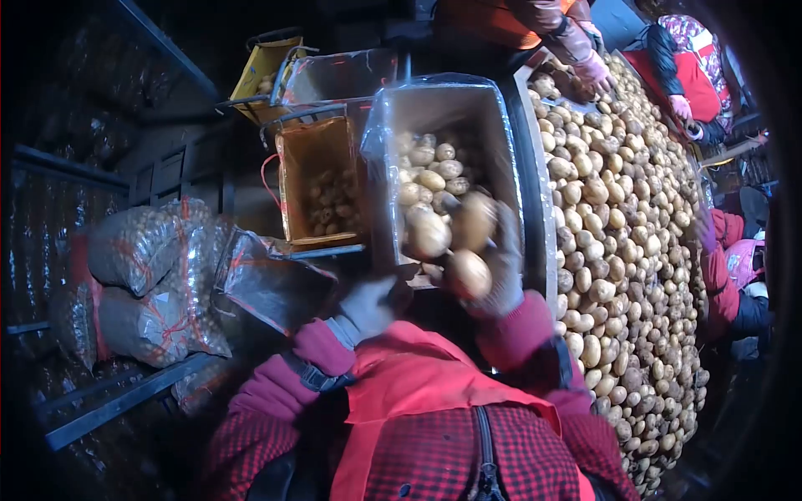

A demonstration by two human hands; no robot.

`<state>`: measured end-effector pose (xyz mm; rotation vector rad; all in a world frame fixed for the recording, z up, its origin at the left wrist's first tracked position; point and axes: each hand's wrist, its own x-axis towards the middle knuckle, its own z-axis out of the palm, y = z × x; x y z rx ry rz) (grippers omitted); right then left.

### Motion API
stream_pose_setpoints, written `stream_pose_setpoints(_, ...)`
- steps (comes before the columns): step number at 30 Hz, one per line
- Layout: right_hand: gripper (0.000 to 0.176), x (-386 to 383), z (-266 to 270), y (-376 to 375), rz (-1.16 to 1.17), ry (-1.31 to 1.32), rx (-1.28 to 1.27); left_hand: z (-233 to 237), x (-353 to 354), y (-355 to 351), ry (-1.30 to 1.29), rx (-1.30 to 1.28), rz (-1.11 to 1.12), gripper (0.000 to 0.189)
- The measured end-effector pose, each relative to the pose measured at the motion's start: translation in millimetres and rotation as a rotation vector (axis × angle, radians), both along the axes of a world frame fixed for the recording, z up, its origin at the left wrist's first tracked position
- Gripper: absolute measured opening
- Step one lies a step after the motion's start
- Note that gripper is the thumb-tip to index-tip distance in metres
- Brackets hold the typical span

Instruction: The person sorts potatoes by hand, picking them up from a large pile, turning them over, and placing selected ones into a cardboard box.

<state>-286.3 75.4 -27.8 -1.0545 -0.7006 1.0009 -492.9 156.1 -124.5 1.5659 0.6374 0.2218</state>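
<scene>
Now: dark-gloved right hand (pixel 503 265) cupped around several round tan potatoes (pixel 468 274), held over near rim of plastic-lined grey rectangular crate (pixel 489 125), part-filled with the same. Grey-gloved left hand (pixel 368 306) by crate's near-left corner, grip impossible to tell. Potato-heaped long counter (pixel 547 250) just right; co-worker's pink-gloved hand (pixel 595 72) at far end.

Held potatoes (pixel 468 274) half hide right hand (pixel 505 269); co-worker (pixel 535 21) cropped.

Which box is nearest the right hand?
The plastic-lined box, partly filled; the right hand holds potatoes over its near edge. The orange box and yellow box stand further left.
</scene>
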Motion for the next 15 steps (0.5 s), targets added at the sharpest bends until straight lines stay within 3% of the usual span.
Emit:
stream_pose_setpoints(1, 0.082, -5, -10, 29, 0.074, -0.002, 0.073, -1, -5, 5, 0.049, 0.302, -0.001, 0.038)
stream_pose_setpoints(3, 0.064, -5, -17, 86, 0.422, 1.056, -0.063, -9, -18, 17, 0.179, 0.348, -0.061, 0.039)
stream_pose_setpoints(4, 0.069, -13, -9, 98, 0.437, 0.918, -0.095, -12, -20, 22, 0.241, 0.373, -0.097, 0.039)
stream_pose_setpoints(6, 0.073, -17, -30, 100, 0.270, 0.275, -0.255, 2, -14, 33, 0.136, 0.377, -0.068, 0.042)
stream_pose_setpoints(8, 0.071, -12, -26, 77, 0.249, 0.351, -0.219, 17, -1, 39, 0.012, 0.351, -0.009, 0.043)
stream_pose_setpoints(9, 0.068, -8, -31, 63, 0.216, 0.409, -0.243, 37, 4, 46, 0.290, 0.237, -0.090, 0.039)
stream_pose_setpoints(10, 0.066, -2, -36, 49, 0.175, 0.463, -0.260, 16, 8, 47, 0.049, 0.397, -0.018, 0.034)
stream_pose_setpoints(12, 0.060, 10, -34, 18, 0.075, 0.514, -0.218, 15, 31, 47, -0.153, 0.368, 0.029, 0.032)
stream_pose_setpoints(13, 0.059, 18, -32, 1, 0.014, 0.505, -0.220, 19, 51, 50, -0.172, 0.341, -0.049, 0.032)
stream_pose_setpoints(14, 0.058, 25, -28, -17, -0.048, 0.498, -0.221, 35, 58, 53, -0.140, 0.551, -0.091, 0.032)
stream_pose_setpoints(15, 0.058, 28, -20, -35, -0.126, 0.509, -0.237, 39, 75, 52, -0.217, 0.591, -0.140, 0.033)
